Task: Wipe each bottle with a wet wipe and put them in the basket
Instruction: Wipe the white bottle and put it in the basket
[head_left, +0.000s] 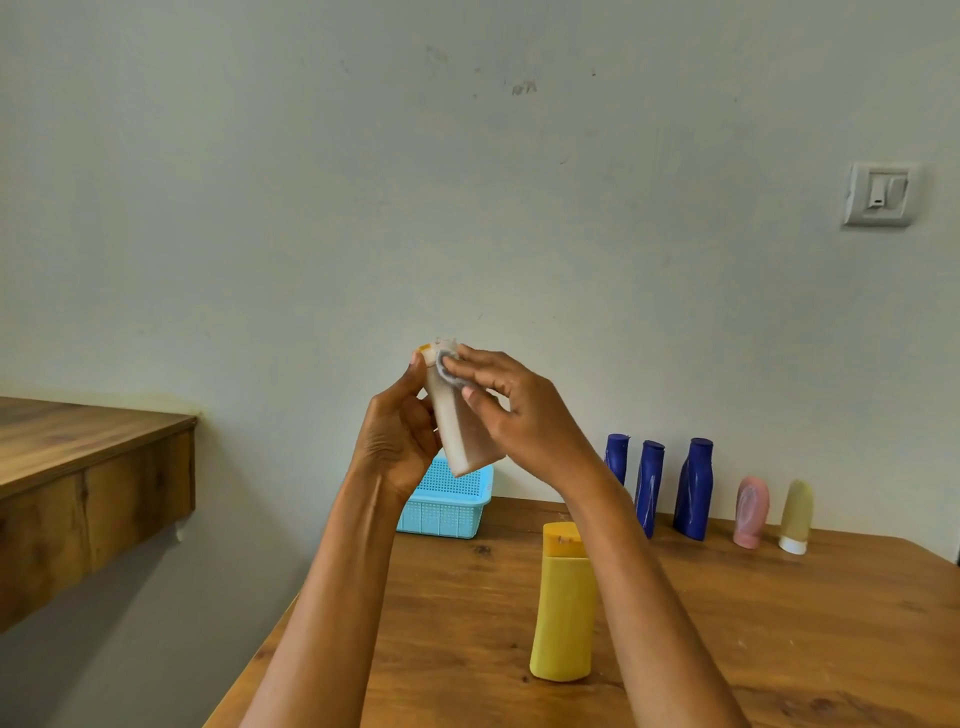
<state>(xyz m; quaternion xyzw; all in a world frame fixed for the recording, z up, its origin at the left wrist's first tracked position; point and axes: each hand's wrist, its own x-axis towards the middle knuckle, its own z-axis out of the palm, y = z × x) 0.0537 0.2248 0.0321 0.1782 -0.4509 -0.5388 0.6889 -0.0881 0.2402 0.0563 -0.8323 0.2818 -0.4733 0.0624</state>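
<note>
The left hand grips the white bottle aloft, above the basket. The right hand pinches the wipe against its upper end. Rotate the bottle steadily; cover every face.

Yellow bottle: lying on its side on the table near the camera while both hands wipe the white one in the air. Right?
Not quite. In the head view the yellow bottle stands upright on the table, not on its side. The rest holds: the left hand grips the white bottle in the air and the right hand presses a wipe against it.
</note>
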